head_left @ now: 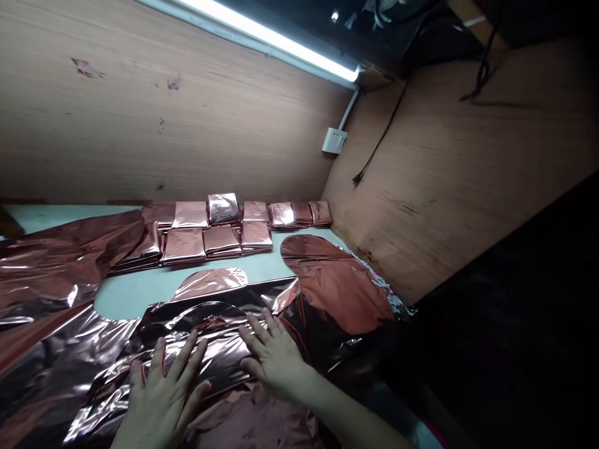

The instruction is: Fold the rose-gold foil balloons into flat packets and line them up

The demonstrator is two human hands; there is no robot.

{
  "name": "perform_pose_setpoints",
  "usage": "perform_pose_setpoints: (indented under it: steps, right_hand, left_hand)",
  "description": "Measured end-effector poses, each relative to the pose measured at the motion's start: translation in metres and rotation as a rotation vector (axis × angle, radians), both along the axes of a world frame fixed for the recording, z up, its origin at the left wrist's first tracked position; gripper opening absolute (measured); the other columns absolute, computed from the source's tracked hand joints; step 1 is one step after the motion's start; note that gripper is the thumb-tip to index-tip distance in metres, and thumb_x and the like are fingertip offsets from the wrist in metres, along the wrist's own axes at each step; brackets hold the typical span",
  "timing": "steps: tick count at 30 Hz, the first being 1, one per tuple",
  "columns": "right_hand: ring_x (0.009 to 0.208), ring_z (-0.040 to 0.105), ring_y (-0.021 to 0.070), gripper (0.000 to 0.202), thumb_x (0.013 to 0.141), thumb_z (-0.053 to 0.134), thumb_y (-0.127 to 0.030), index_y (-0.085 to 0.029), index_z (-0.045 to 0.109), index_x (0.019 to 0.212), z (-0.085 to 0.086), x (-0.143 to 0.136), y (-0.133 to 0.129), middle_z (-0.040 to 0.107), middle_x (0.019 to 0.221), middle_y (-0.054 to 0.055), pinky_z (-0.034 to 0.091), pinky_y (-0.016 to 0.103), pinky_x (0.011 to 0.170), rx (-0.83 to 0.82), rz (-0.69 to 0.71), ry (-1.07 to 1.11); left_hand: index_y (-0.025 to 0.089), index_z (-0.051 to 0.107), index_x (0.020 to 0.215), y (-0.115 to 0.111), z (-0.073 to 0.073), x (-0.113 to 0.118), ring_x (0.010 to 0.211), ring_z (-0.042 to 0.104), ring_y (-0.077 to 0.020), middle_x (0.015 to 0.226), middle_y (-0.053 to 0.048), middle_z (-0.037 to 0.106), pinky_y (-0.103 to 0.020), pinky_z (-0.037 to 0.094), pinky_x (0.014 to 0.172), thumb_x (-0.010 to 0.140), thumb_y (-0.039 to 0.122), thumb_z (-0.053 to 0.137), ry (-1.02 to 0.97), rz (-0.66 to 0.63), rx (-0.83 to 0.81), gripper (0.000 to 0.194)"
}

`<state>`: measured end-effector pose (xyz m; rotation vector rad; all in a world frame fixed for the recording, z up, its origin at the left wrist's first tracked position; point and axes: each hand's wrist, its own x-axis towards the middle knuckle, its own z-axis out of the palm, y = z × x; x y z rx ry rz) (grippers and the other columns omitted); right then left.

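Both of my hands lie flat on a shiny rose-gold foil balloon (219, 352), creased and partly folded over on the table. My left hand (161, 393) rests at the lower left of it, fingers spread. Further right, my right hand (274, 355) presses down with its fingers stretched out. A rounded foil end (210, 282) sticks out beyond the folded edge. To the right spreads another rounded flat foil part (334, 280), and loose crumpled foil (60, 262) covers the left side. Whether these pieces join under my hands I cannot tell.
Several folded foil packets (185, 243) stand in two rows along the back wall. The pale green table top (126, 296) shows between the foil pieces. Wooden panels (210, 125) close off the back and right. A socket (334, 141), a hanging cord (381, 137) and a lit tube (276, 40) are above.
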<state>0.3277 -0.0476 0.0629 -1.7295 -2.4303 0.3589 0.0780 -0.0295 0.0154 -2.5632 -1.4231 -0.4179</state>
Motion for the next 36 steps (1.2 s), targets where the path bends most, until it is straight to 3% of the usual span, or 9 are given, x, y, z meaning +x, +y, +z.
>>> perform_pose_setpoints:
  steps: [7, 12, 17, 21, 25, 29, 32, 34, 36]
  right_hand:
    - [0.13, 0.043, 0.032, 0.052, 0.094, 0.053, -0.05, -0.012, 0.055, 0.13, 0.057, -0.031, 0.114, 0.049, 0.142, 0.019, 0.037, 0.052, 0.107, -0.018, 0.078, -0.095]
    - [0.095, 0.062, 0.0231, 0.035, 0.083, 0.07, -0.048, -0.016, 0.068, 0.098, 0.088, -0.046, 0.163, 0.07, 0.102, 0.006, 0.048, 0.043, 0.091, -0.176, 0.219, -0.153]
    - [0.11, 0.058, 0.0308, 0.023, 0.095, 0.049, -0.019, -0.015, 0.066, 0.11, 0.076, -0.066, 0.095, 0.065, 0.116, 0.014, 0.045, 0.048, 0.093, 0.008, 0.32, -0.128]
    - [0.11, 0.059, 0.0339, 0.022, 0.093, 0.049, -0.018, -0.018, 0.067, 0.106, 0.002, -0.07, 0.008, 0.066, 0.12, 0.013, 0.045, 0.056, 0.095, 0.38, 0.243, -0.014]
    - [0.138, 0.035, 0.0421, 0.037, 0.091, 0.049, -0.014, -0.022, 0.06, 0.125, -0.058, -0.052, -0.029, 0.046, 0.151, 0.008, 0.029, 0.071, 0.106, 0.557, 0.261, 0.044]
    - [0.148, 0.02, 0.0366, 0.05, 0.087, 0.04, -0.001, -0.023, 0.06, 0.128, -0.058, -0.045, -0.027, 0.042, 0.153, 0.006, 0.028, 0.07, 0.11, 0.491, 0.26, 0.066]
    - [0.148, 0.02, 0.0363, 0.046, 0.086, 0.042, -0.002, -0.023, 0.064, 0.12, -0.042, -0.05, -0.019, 0.046, 0.151, 0.006, 0.032, 0.067, 0.11, 0.429, 0.279, 0.102]
    - [0.149, 0.016, 0.0378, 0.039, 0.089, 0.043, -0.007, -0.022, 0.064, 0.118, -0.034, -0.05, -0.013, 0.042, 0.153, 0.004, 0.031, 0.069, 0.109, 0.378, 0.309, 0.107]
    - [0.15, 0.009, 0.0389, 0.027, 0.094, 0.045, -0.016, -0.022, 0.064, 0.112, -0.031, -0.041, -0.007, 0.034, 0.158, 0.003, 0.028, 0.073, 0.109, 0.32, 0.351, 0.097]
  left_hand:
    - [0.025, 0.056, 0.139, 0.001, -0.001, 0.0, 0.146, 0.014, -0.047, 0.151, -0.007, 0.046, -0.073, 0.011, 0.111, 0.089, 0.049, 0.037, -0.041, -0.007, 0.026, 0.059]
    - [0.022, 0.051, 0.143, 0.003, 0.001, -0.001, 0.143, 0.025, -0.0461, 0.15, -0.011, 0.047, -0.072, 0.009, 0.111, 0.084, 0.062, 0.042, 0.008, -0.004, 0.004, 0.072]
    - [0.021, 0.063, 0.132, -0.009, 0.019, 0.01, 0.13, 0.045, -0.0461, 0.137, -0.017, 0.058, -0.067, 0.024, 0.109, 0.084, 0.061, 0.052, 0.09, 0.125, -0.182, 0.063]
    - [0.025, 0.072, 0.115, -0.016, 0.034, 0.01, 0.112, 0.061, -0.0379, 0.114, -0.015, 0.07, -0.061, 0.035, 0.105, 0.091, 0.054, 0.054, 0.02, 0.17, -0.408, 0.042]
    - [0.024, 0.07, 0.118, -0.017, 0.039, -0.044, 0.125, 0.05, -0.043, 0.129, -0.016, 0.063, -0.07, 0.02, 0.11, 0.08, 0.062, 0.065, -0.085, 0.311, -0.331, 0.054]
    - [0.011, 0.046, 0.142, -0.031, 0.045, -0.077, 0.138, 0.034, -0.044, 0.143, -0.024, 0.046, -0.073, 0.022, 0.109, 0.096, 0.044, 0.044, -0.307, 0.73, 0.085, 0.057]
    - [0.02, 0.028, 0.153, -0.037, 0.043, -0.04, 0.144, 0.03, -0.034, 0.148, -0.016, 0.044, -0.06, 0.025, 0.116, 0.099, 0.028, 0.04, -0.336, 0.444, 0.276, 0.056]
    - [0.027, 0.03, 0.153, -0.034, 0.036, -0.006, 0.142, 0.033, -0.0324, 0.149, -0.01, 0.046, -0.059, 0.022, 0.118, 0.098, 0.029, 0.043, -0.227, 0.213, 0.132, 0.056]
    - [0.03, 0.035, 0.151, -0.029, 0.028, 0.012, 0.142, 0.032, -0.0378, 0.153, -0.007, 0.043, -0.067, 0.018, 0.116, 0.097, 0.039, 0.049, -0.136, 0.177, -0.028, 0.057]
